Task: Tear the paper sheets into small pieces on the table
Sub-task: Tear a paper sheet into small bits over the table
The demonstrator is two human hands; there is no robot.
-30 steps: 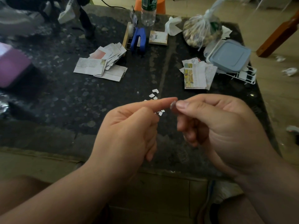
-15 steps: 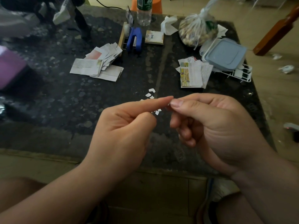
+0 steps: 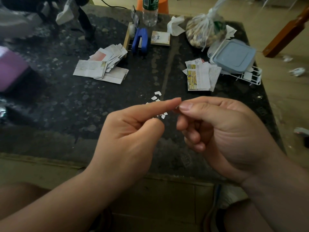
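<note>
Paper scrap (image 3: 177, 107): tiny, white, held above the table's (image 3: 66, 106) middle.
Right hand (image 3: 225, 131): thumb and forefinger pinching the paper scrap, other fingers curled.
Left hand (image 3: 127, 136): forefinger straight, tip at the scrap; grip impossible to tell.
Torn pieces (image 3: 157, 93): scattered under the fingertips.
Paper stacks: left stack (image 3: 100, 67), right stack (image 3: 199, 77), nearer the far edge.

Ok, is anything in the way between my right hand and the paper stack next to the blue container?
Nothing visible. Between the right hand, pinching a tiny paper bit, and the paper stack beside the blue container lies only bare table. The torn scraps lie flat, left of that path.
</note>
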